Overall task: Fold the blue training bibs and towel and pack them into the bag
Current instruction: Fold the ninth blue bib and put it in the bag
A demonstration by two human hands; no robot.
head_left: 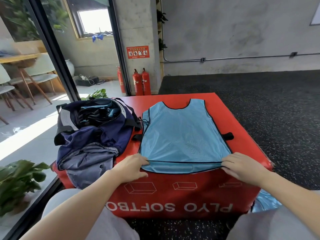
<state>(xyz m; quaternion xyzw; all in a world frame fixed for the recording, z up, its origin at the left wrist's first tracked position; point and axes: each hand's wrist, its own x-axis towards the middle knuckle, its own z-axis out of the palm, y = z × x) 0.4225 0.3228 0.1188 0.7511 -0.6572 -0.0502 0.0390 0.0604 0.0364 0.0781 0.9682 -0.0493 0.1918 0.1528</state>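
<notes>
Writing: the red plyo box [181, 193] reads "PLYO SOFTBO…" upside down on its near face, with box outlines above.
Bib: the blue bib [183, 135], mesh with dark trim, lies flat on the box top, neck away.
Hands: left hand [132, 168] and right hand [241, 166] each pinch a bottom corner of its hem.
Bag: the navy bag [97, 129] sits open just left, blue fabric inside.
Room: concrete wall, two fire extinguishers [142, 82], speckled dark floor.
</notes>
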